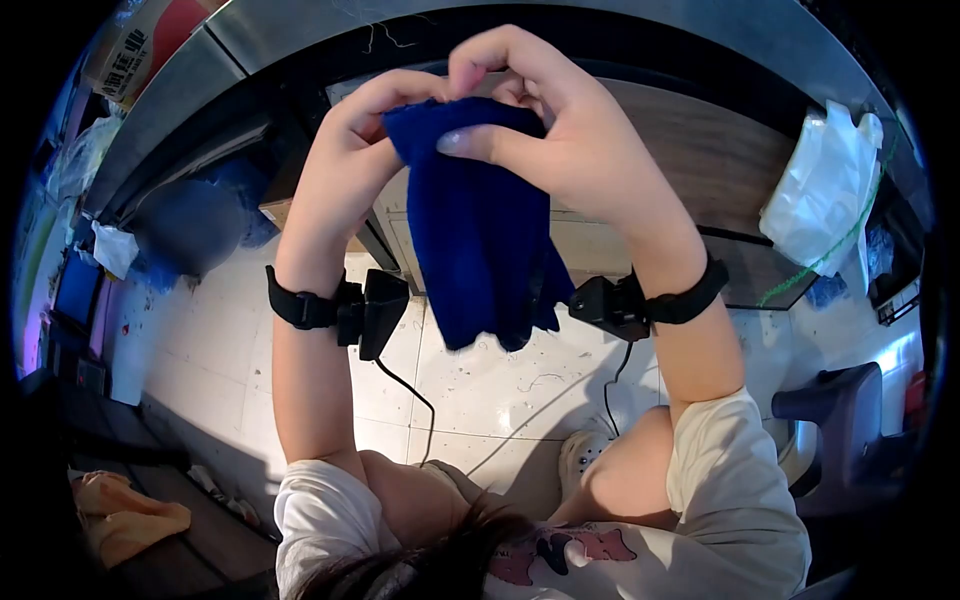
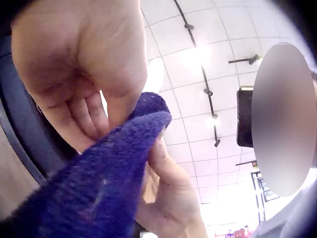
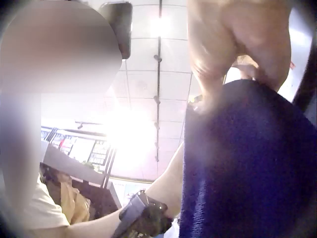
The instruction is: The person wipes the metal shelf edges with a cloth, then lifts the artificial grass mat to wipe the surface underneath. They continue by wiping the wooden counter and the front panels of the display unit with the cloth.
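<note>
A dark blue piece of cloth point(image 1: 475, 230) hangs between my raised hands in the head view, its lower edge ragged and wavy. My left hand point(image 1: 368, 125) pinches the upper left corner, with the fingertips behind the fabric. On the right, my right hand point(image 1: 575, 125) grips the top edge, thumb across the front and fingers curled behind. Seen from the left wrist, the fuzzy cloth point(image 2: 99, 173) folds over near the right thumb. In the right wrist view the cloth point(image 3: 247, 163) fills the lower right, below my right hand point(image 3: 237, 34).
Beyond the hands stands a wood-topped table point(image 1: 680, 160) with a metal edge. A white plastic bag point(image 1: 825, 190) sits at right, above a dark stool point(image 1: 835, 410). Orange cloth point(image 1: 130, 515) lies lower left. Loose threads are scattered on the tiled floor point(image 1: 500, 390). Camera cables hang from both wrists.
</note>
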Action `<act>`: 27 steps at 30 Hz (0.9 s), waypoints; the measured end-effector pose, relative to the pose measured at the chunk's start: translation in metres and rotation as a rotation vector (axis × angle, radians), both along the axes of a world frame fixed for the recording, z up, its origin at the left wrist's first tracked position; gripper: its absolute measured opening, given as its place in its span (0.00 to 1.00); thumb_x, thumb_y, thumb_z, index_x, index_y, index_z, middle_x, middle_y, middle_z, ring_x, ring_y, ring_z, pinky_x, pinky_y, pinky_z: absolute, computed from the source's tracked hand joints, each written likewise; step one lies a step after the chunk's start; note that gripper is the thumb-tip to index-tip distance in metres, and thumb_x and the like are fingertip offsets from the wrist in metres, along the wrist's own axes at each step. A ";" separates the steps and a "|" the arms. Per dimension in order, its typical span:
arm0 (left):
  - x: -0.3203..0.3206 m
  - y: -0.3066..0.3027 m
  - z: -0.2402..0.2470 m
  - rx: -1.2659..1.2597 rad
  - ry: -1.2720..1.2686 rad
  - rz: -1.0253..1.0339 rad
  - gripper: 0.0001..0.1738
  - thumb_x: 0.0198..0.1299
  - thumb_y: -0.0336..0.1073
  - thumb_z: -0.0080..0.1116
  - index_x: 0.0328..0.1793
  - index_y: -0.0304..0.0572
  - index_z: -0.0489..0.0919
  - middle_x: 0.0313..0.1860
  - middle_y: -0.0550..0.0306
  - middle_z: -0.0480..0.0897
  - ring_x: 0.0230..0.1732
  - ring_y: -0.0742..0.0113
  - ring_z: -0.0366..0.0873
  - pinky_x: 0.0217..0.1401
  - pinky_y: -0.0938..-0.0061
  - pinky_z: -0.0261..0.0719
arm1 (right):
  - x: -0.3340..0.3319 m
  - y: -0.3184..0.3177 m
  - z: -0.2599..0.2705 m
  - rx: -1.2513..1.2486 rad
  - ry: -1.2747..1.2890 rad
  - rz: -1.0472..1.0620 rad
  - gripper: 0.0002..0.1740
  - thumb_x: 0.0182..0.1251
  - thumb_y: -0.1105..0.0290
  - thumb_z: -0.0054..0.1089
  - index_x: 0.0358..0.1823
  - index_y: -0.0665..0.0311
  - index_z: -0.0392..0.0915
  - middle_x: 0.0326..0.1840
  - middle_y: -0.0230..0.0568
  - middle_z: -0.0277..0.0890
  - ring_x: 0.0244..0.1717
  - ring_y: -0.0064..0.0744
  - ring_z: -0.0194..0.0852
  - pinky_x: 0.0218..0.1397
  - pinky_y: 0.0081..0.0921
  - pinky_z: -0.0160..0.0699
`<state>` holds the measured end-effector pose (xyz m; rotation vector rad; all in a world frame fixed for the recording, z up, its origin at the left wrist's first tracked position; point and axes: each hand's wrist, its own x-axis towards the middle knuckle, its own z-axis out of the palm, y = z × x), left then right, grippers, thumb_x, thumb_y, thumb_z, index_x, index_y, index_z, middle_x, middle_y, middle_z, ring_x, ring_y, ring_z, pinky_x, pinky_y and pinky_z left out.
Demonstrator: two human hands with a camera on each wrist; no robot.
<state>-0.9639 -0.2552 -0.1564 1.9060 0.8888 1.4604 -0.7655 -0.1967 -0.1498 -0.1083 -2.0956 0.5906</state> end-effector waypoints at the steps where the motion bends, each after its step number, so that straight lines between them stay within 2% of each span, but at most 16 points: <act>1: 0.001 0.001 -0.001 -0.027 -0.063 -0.035 0.12 0.62 0.29 0.60 0.52 0.39 0.80 0.44 0.60 0.82 0.46 0.74 0.79 0.48 0.80 0.77 | -0.002 -0.004 0.001 0.081 0.017 -0.118 0.19 0.64 0.66 0.64 0.56 0.57 0.75 0.42 0.31 0.76 0.44 0.22 0.74 0.53 0.22 0.73; 2: 0.005 0.002 0.001 0.003 -0.053 -0.024 0.12 0.62 0.28 0.59 0.52 0.39 0.80 0.44 0.59 0.82 0.46 0.73 0.80 0.49 0.79 0.78 | -0.003 -0.005 0.001 0.161 0.032 -0.237 0.20 0.65 0.65 0.64 0.57 0.57 0.75 0.42 0.33 0.77 0.44 0.24 0.75 0.53 0.23 0.74; 5: 0.004 0.003 -0.002 0.018 -0.093 -0.003 0.12 0.62 0.27 0.58 0.51 0.39 0.80 0.45 0.58 0.83 0.45 0.71 0.80 0.51 0.79 0.78 | -0.002 -0.004 -0.004 -0.045 -0.116 -0.249 0.26 0.64 0.60 0.65 0.62 0.57 0.72 0.43 0.40 0.80 0.43 0.30 0.79 0.51 0.25 0.77; 6: 0.001 0.003 0.000 -0.005 -0.039 -0.034 0.14 0.61 0.26 0.58 0.53 0.41 0.81 0.47 0.57 0.83 0.50 0.70 0.79 0.55 0.77 0.77 | -0.006 0.002 -0.011 0.043 -0.063 -0.327 0.24 0.63 0.54 0.64 0.57 0.58 0.77 0.41 0.43 0.82 0.39 0.36 0.82 0.46 0.27 0.79; 9: 0.004 0.009 0.004 0.303 0.348 0.164 0.17 0.61 0.25 0.56 0.56 0.45 0.81 0.50 0.57 0.80 0.54 0.70 0.76 0.56 0.76 0.74 | 0.003 0.003 0.000 0.001 -0.252 -0.303 0.21 0.65 0.51 0.60 0.43 0.63 0.83 0.34 0.47 0.83 0.33 0.40 0.84 0.40 0.29 0.81; 10: 0.003 0.010 0.006 0.299 0.332 0.151 0.18 0.63 0.28 0.54 0.58 0.48 0.82 0.53 0.58 0.76 0.56 0.70 0.73 0.57 0.75 0.72 | 0.004 0.006 -0.001 -0.034 -0.189 -0.328 0.21 0.65 0.50 0.59 0.40 0.63 0.84 0.32 0.45 0.83 0.32 0.39 0.83 0.39 0.28 0.80; 11: 0.006 0.008 0.010 0.367 0.363 0.242 0.17 0.67 0.31 0.49 0.59 0.47 0.81 0.54 0.59 0.74 0.53 0.70 0.73 0.55 0.75 0.72 | 0.003 0.009 -0.004 -0.069 -0.126 -0.352 0.21 0.66 0.50 0.58 0.38 0.63 0.84 0.31 0.44 0.83 0.30 0.38 0.83 0.38 0.27 0.80; 13: 0.004 0.011 0.007 0.210 0.204 0.332 0.18 0.69 0.39 0.49 0.62 0.45 0.78 0.54 0.59 0.74 0.52 0.70 0.74 0.55 0.75 0.72 | 0.002 0.016 -0.007 -0.078 0.025 -0.399 0.22 0.67 0.49 0.58 0.33 0.62 0.84 0.26 0.43 0.81 0.26 0.35 0.81 0.34 0.25 0.79; 15: -0.004 0.012 -0.002 0.007 0.149 0.220 0.23 0.67 0.46 0.55 0.62 0.41 0.74 0.52 0.57 0.75 0.51 0.69 0.76 0.55 0.73 0.74 | 0.013 0.022 0.000 -0.113 0.045 -0.388 0.21 0.66 0.50 0.61 0.42 0.62 0.84 0.30 0.38 0.83 0.31 0.28 0.82 0.39 0.20 0.79; 16: -0.009 0.013 -0.008 -0.095 0.195 0.079 0.30 0.60 0.53 0.64 0.60 0.39 0.73 0.51 0.55 0.76 0.50 0.67 0.77 0.55 0.70 0.76 | 0.016 0.019 0.003 -0.156 0.112 -0.432 0.19 0.65 0.53 0.63 0.42 0.63 0.84 0.29 0.34 0.83 0.30 0.26 0.82 0.38 0.20 0.79; 17: -0.012 0.013 -0.014 -0.161 0.321 0.001 0.33 0.56 0.55 0.67 0.58 0.38 0.74 0.51 0.52 0.78 0.50 0.63 0.79 0.54 0.67 0.78 | 0.019 0.014 0.007 -0.269 0.183 -0.345 0.17 0.66 0.57 0.63 0.48 0.61 0.82 0.36 0.31 0.83 0.36 0.25 0.82 0.42 0.21 0.79; 19: -0.006 0.008 -0.028 -0.276 0.718 0.089 0.36 0.53 0.55 0.69 0.60 0.38 0.74 0.49 0.49 0.81 0.49 0.58 0.81 0.53 0.66 0.80 | 0.024 0.005 0.025 -0.481 0.291 -0.184 0.07 0.65 0.74 0.63 0.41 0.70 0.77 0.30 0.30 0.78 0.31 0.14 0.73 0.36 0.13 0.71; 21: 0.011 0.013 -0.035 -0.369 0.899 0.121 0.33 0.53 0.51 0.69 0.61 0.40 0.75 0.44 0.48 0.84 0.46 0.57 0.83 0.53 0.67 0.80 | 0.027 0.005 0.027 -0.452 0.342 -0.151 0.07 0.67 0.73 0.62 0.40 0.70 0.77 0.28 0.30 0.79 0.28 0.12 0.73 0.33 0.10 0.71; 22: 0.016 0.016 -0.039 -0.397 0.839 0.073 0.28 0.55 0.44 0.67 0.61 0.42 0.76 0.41 0.49 0.85 0.44 0.60 0.83 0.52 0.70 0.80 | 0.027 0.007 0.026 -0.432 0.357 -0.143 0.07 0.67 0.73 0.61 0.40 0.70 0.77 0.28 0.30 0.79 0.28 0.12 0.73 0.33 0.10 0.71; 25: 0.011 0.027 -0.055 -0.363 0.710 0.031 0.22 0.58 0.39 0.65 0.59 0.43 0.78 0.40 0.51 0.85 0.41 0.62 0.83 0.50 0.70 0.80 | 0.036 0.009 0.028 -0.389 0.354 -0.180 0.06 0.67 0.73 0.61 0.39 0.70 0.77 0.28 0.30 0.79 0.29 0.12 0.73 0.33 0.10 0.70; 27: -0.005 0.026 -0.050 -0.331 0.680 0.119 0.16 0.61 0.36 0.62 0.53 0.40 0.78 0.36 0.53 0.84 0.38 0.65 0.82 0.47 0.71 0.80 | 0.039 0.014 0.029 -0.383 0.372 -0.218 0.06 0.68 0.73 0.61 0.39 0.70 0.77 0.28 0.30 0.79 0.28 0.12 0.73 0.32 0.10 0.70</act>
